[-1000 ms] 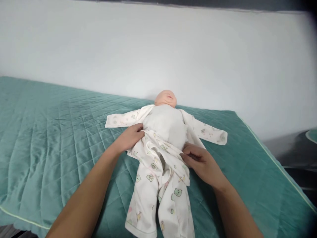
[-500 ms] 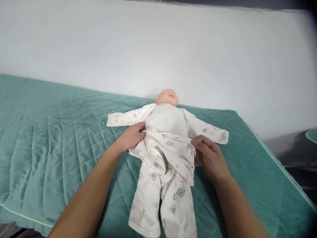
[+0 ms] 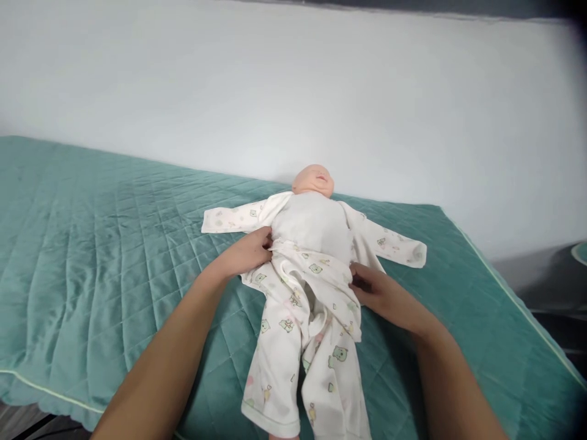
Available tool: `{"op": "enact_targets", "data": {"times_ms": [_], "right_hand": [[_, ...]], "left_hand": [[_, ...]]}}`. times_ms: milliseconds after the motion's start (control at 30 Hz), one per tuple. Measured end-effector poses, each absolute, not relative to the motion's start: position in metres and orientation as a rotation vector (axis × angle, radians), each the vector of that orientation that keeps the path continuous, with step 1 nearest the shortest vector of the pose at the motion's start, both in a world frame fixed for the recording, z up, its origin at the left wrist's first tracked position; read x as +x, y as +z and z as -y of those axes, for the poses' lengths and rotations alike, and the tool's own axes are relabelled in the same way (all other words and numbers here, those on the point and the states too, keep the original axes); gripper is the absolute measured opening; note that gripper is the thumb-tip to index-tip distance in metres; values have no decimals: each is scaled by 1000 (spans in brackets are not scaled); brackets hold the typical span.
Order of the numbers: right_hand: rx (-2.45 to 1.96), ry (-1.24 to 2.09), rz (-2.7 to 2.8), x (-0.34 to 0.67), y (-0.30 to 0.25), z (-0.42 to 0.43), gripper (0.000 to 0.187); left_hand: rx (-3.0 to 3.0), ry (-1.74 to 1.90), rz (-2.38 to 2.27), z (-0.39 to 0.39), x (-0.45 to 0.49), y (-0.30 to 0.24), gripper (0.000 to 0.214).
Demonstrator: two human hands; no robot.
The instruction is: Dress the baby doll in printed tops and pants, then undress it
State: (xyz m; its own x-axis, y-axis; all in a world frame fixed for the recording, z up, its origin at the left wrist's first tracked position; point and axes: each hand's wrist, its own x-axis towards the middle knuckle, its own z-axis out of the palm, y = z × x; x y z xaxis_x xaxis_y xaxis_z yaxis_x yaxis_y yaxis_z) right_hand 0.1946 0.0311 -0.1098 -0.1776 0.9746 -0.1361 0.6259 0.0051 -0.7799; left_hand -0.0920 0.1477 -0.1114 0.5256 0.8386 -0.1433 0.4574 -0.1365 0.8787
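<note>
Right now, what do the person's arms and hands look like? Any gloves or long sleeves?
The left hand and right hand wear no gloves. The left forearm and right forearm narrow toward each hand, with no sleeve, watch or bracelet showing. I can't tell about rings.

I see a doll (image 3: 314, 223) face-up on a green quilt (image 3: 92, 275). The left hand (image 3: 248, 250) and right hand (image 3: 387, 294) touch its patterned trousers (image 3: 277, 366) near the waist.
</note>
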Motion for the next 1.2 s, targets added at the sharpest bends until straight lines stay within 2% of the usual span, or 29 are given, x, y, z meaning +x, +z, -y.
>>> {"op": "enact_targets", "data": {"times_ms": [200,467,600,767,967,1200], "right_hand": [[-1938,591,1715,183,-122,-36,12],[-1948,460,1297,172,-130,-35,25],[-1887,554,1170,169,-133,-36,28],[-1851,660,1179,172,-134,-39,26],[-1742,750,1142,178,-138,-44,32],[-1459,1076,974,172,-132,-44,46]], "left_hand": [[1736,444,-1100,-148,-91,-111,24],[1607,417,-1209,-144,-90,-109,38],[1713,318,-1169,-146,-91,-109,23],[1675,379,-1098,-148,-91,-115,20],[1411,528,-926,-146,-85,-126,28],[1083,609,-701,-144,-79,-126,40]]}}
